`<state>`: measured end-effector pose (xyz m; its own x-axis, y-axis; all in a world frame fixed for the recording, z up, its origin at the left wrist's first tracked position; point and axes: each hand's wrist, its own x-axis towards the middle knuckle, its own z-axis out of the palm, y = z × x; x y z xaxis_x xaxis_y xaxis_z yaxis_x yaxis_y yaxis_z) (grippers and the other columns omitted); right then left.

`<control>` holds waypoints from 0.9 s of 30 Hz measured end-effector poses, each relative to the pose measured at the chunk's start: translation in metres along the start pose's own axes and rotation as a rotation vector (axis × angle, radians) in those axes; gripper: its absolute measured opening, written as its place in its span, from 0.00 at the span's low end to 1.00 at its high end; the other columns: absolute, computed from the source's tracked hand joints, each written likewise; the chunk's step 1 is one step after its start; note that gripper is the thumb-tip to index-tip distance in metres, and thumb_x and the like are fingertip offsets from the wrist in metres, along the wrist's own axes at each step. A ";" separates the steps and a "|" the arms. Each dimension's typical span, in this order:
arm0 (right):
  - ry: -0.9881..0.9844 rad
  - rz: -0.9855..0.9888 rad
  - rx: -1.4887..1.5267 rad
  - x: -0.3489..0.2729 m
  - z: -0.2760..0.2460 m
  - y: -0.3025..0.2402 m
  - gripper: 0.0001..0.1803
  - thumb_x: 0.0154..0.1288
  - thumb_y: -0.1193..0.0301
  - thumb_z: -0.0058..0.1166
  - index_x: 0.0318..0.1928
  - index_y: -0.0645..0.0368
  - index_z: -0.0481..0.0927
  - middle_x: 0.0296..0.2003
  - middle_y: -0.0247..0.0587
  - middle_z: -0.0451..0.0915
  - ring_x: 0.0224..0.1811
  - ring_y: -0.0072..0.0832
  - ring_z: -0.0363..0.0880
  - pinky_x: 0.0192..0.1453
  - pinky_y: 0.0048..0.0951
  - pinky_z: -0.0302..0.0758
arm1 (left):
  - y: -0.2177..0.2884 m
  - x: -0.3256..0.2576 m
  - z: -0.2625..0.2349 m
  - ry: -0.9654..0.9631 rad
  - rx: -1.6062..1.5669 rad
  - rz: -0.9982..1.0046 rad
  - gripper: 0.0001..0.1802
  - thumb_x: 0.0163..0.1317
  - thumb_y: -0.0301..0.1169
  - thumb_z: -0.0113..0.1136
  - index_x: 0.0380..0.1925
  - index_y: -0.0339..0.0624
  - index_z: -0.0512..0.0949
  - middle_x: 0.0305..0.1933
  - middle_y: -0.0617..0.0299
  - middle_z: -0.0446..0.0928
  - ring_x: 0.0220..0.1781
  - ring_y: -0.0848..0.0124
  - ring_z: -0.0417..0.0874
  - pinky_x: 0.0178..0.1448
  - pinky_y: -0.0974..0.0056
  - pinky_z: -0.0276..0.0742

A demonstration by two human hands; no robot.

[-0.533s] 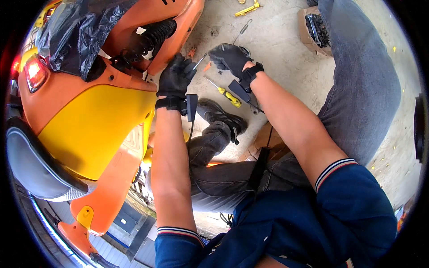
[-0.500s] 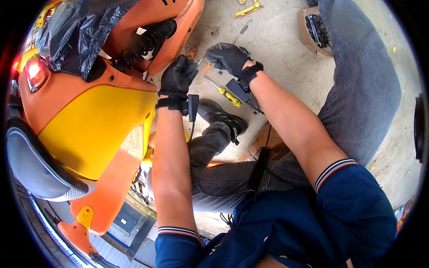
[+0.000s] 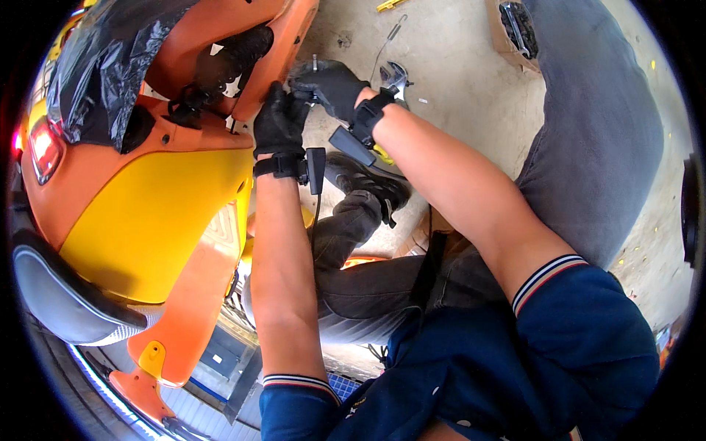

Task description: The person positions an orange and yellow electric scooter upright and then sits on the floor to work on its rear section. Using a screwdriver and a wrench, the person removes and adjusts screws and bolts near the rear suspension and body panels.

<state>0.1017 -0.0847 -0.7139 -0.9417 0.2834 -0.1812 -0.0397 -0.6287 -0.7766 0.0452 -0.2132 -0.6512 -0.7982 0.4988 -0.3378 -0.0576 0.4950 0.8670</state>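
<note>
My two hands, in black gloves with black wrist straps, are close together at the edge of the orange body panel of an orange and yellow vehicle. My right hand is closed with its fingertips toward the panel. A short thin metal piece sticks up by its fingers; its kind and lower end are hidden. Just left of it, my left hand is curled with the thumb up beside the panel edge. What lies between its fingers, if anything, is hidden. A dark coil-spring shock absorber shows inside the panel.
On the concrete floor lie an adjustable wrench, a thin spring with wire and a yellow-handled screwdriver, partly covered by my right wrist. A cardboard box holds dark parts. Black plastic drapes over the vehicle; my shoe is below.
Both hands have moved left, nearer the orange panel, and my right hand has come closer to my left. The wrench now shows more fully, while my right wrist covers most of the screwdriver.
</note>
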 end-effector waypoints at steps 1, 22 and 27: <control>0.058 0.280 0.094 -0.006 0.006 -0.023 0.08 0.60 0.69 0.52 0.30 0.58 0.81 0.28 0.42 0.81 0.29 0.27 0.77 0.34 0.30 0.73 | 0.005 0.000 -0.001 0.011 -0.064 -0.063 0.19 0.65 0.39 0.56 0.50 0.39 0.72 0.47 0.53 0.77 0.47 0.65 0.79 0.52 0.64 0.77; 0.152 -0.083 0.139 0.016 0.027 0.019 0.10 0.60 0.68 0.51 0.32 0.61 0.82 0.27 0.40 0.81 0.29 0.28 0.79 0.35 0.28 0.74 | 0.017 0.022 -0.018 0.133 -1.116 -0.334 0.27 0.62 0.40 0.57 0.59 0.40 0.66 0.63 0.53 0.69 0.64 0.58 0.67 0.67 0.55 0.63; 0.216 0.052 0.036 0.015 0.032 0.021 0.11 0.59 0.66 0.50 0.29 0.60 0.82 0.26 0.48 0.81 0.31 0.37 0.80 0.37 0.32 0.75 | 0.021 0.017 -0.014 0.102 -1.308 -0.309 0.28 0.60 0.37 0.61 0.58 0.37 0.68 0.63 0.52 0.69 0.63 0.57 0.69 0.66 0.54 0.65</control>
<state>0.0761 -0.1164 -0.7137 -0.8496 0.3957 -0.3488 -0.0083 -0.6712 -0.7412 0.0222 -0.2044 -0.6340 -0.6863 0.4078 -0.6022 -0.7212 -0.4882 0.4914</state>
